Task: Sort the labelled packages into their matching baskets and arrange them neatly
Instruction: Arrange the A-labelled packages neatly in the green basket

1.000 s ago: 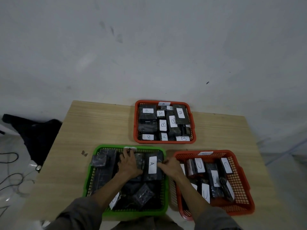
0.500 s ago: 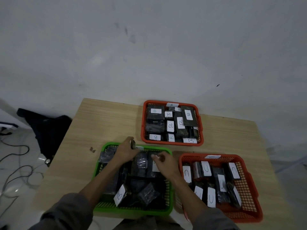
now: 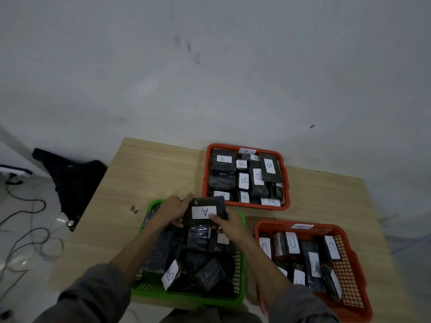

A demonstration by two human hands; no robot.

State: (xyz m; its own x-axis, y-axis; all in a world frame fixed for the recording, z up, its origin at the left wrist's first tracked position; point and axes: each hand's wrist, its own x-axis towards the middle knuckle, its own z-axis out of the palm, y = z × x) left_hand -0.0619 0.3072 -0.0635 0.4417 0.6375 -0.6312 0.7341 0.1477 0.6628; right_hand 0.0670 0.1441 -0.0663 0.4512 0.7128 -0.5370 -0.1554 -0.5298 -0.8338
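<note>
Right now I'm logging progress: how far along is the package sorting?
Done: the far red basket holds only B labels, the near red basket C labels. In hand: left hand and right hand grip the A package above the green basket. Left: a stray B package lies there; several dark packages show no label.

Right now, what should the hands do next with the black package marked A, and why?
Probably lower the black wrapped package labelled A back flat into the green plastic basket. Both the left hand and right hand hold it above that basket's far end, and the orange baskets hold B and C labels.
</note>
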